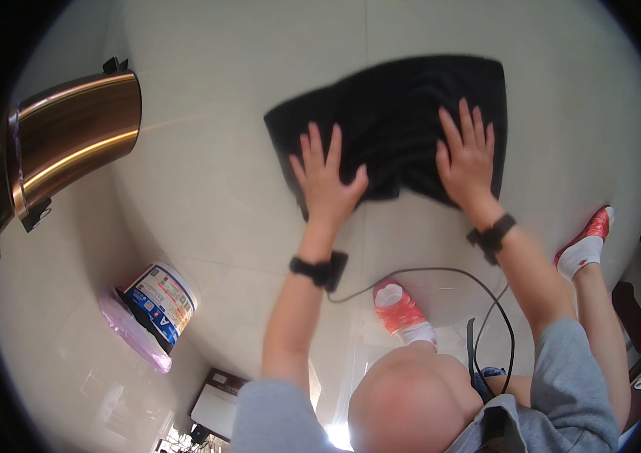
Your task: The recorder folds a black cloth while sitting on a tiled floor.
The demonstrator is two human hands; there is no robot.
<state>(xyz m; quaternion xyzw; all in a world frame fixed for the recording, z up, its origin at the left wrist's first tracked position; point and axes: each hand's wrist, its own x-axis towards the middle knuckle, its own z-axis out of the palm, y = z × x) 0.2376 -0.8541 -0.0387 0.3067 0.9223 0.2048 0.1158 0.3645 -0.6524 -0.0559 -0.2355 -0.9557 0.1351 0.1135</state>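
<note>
A black cloth garment (388, 124), apparently a pair of shorts, is spread out on the pale tiled floor (213, 187). My left hand (329, 175) lies palm down on its left part, fingers apart. Over on the right part, my right hand (468, 161) also presses flat with spread fingers. Neither hand grips the cloth. Some creases run through the fabric near the right hand, and a notch shows in the edge closest to me.
A shiny bronze-coloured cylinder (77, 136) is at the left. Closer stands a labelled bucket (165, 297) with a pinkish plastic bag (133, 334) at its rim. A black cable (456, 270) loops from my wrist strap. My feet wear red slippers (400, 308).
</note>
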